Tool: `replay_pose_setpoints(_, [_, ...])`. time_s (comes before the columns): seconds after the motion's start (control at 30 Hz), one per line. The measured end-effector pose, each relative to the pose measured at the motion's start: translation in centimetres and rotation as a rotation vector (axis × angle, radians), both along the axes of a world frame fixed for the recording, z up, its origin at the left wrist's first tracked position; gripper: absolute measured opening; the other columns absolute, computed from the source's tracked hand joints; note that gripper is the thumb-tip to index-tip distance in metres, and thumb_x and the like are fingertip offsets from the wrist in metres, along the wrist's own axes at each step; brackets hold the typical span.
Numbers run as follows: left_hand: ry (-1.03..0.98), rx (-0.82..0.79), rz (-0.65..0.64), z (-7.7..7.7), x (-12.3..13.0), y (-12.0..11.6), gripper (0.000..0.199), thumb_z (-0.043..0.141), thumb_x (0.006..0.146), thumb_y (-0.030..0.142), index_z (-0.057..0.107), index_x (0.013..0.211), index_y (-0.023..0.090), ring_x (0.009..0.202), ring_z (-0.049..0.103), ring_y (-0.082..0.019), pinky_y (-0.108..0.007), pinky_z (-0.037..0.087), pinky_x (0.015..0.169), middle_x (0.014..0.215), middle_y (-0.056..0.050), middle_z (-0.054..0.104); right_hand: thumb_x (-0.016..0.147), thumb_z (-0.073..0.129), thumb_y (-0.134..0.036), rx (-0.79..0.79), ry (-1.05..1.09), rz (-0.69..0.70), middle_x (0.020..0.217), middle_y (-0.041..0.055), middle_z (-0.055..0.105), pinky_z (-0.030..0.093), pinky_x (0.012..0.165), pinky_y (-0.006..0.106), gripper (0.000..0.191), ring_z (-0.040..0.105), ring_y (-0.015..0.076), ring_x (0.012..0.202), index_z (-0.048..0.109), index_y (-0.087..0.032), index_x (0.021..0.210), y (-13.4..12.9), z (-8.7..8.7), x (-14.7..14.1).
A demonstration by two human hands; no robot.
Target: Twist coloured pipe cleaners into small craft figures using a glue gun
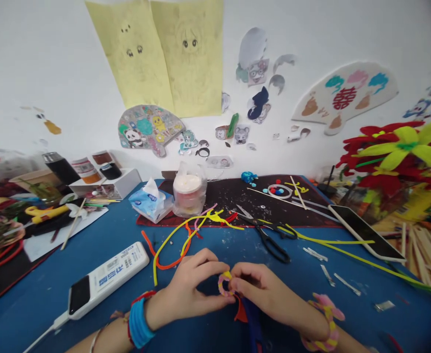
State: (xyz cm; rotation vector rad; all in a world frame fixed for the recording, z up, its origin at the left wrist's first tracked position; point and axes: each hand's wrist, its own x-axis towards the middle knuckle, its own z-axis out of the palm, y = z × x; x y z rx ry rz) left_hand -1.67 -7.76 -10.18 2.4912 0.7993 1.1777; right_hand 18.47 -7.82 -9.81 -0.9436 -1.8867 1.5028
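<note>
Between thumb and fingers, my left hand (193,284) grips a small ring of twisted pink and yellow pipe cleaner (221,286) on its left and lower sides. My right hand (261,289) pinches the ring's right side, near a yellow bit at the top; its fingertips partly cover it. Below the hands, a red-orange piece (241,312) and a dark blue object (254,323) show partly. A pink and yellow twisted bracelet (327,326) circles my right wrist, and a blue band (139,321) is on the left. Beyond the hands lie orange (171,267) and yellow pipe cleaners (171,230).
Black-handled scissors (274,247) lie ahead on the dark mat's edge. To the left are a white power bank (110,274) with a cable, a tissue pack (151,203) and a wrapped jar (189,191). A phone (366,233), metal clips (347,284) and pipe-cleaner flowers (402,147) are right.
</note>
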Motion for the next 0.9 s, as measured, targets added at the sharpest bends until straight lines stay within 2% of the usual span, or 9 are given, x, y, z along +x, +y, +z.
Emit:
replay_pose_setpoints(0.27, [0.001, 0.017, 0.023, 0.21, 0.17, -0.53, 0.036, 0.074, 0.07, 0.031, 0.058, 0.1, 0.018, 0.068, 0.057, -0.013, -0.022, 0.046, 0.058, 0.079, -0.004, 0.06, 0.087, 0.049, -0.045, -0.079, 0.063, 0.028, 0.081, 0.0023, 0.06, 0.04, 0.066, 0.021, 0.033, 0.05, 0.0107, 0.071, 0.06, -0.013, 0.083, -0.5, -0.04, -0.08])
replay_pose_setpoints(0.53, [-0.02, 0.049, 0.018, 0.73, 0.21, -0.8, 0.033, 0.073, 0.071, 0.032, 0.061, 0.097, 0.016, 0.063, 0.056, -0.012, -0.021, 0.046, 0.054, 0.074, -0.004, 0.059, 0.087, 0.049, -0.046, -0.103, 0.058, 0.03, 0.076, 0.0009, 0.057, 0.04, 0.061, 0.021, 0.034, 0.048, 0.0095, 0.065, 0.059, -0.014, 0.083, -0.75, -0.09, -0.13])
replay_pose_setpoints(0.8, [-0.003, 0.002, 0.018, 0.55, 0.05, -0.79, 0.035, 0.075, 0.069, 0.031, 0.06, 0.098, 0.017, 0.066, 0.056, -0.013, -0.022, 0.045, 0.056, 0.077, -0.005, 0.059, 0.086, 0.05, -0.046, -0.107, 0.063, 0.011, 0.072, -0.0003, 0.054, 0.036, 0.059, 0.02, 0.034, 0.045, 0.0087, 0.065, 0.058, -0.013, 0.08, -0.86, -0.03, -0.04])
replay_pose_setpoints(0.9, [-0.033, -0.022, 0.052, 0.38, 0.14, -0.86, 0.044, 0.075, 0.069, 0.029, 0.056, 0.108, 0.019, 0.066, 0.054, -0.013, -0.023, 0.043, 0.057, 0.077, -0.003, 0.057, 0.086, 0.05, -0.046, -0.117, 0.104, 0.001, 0.076, 0.0005, 0.055, 0.036, 0.06, 0.02, 0.034, 0.045, 0.0092, 0.067, 0.058, -0.014, 0.08, -0.83, -0.15, -0.03])
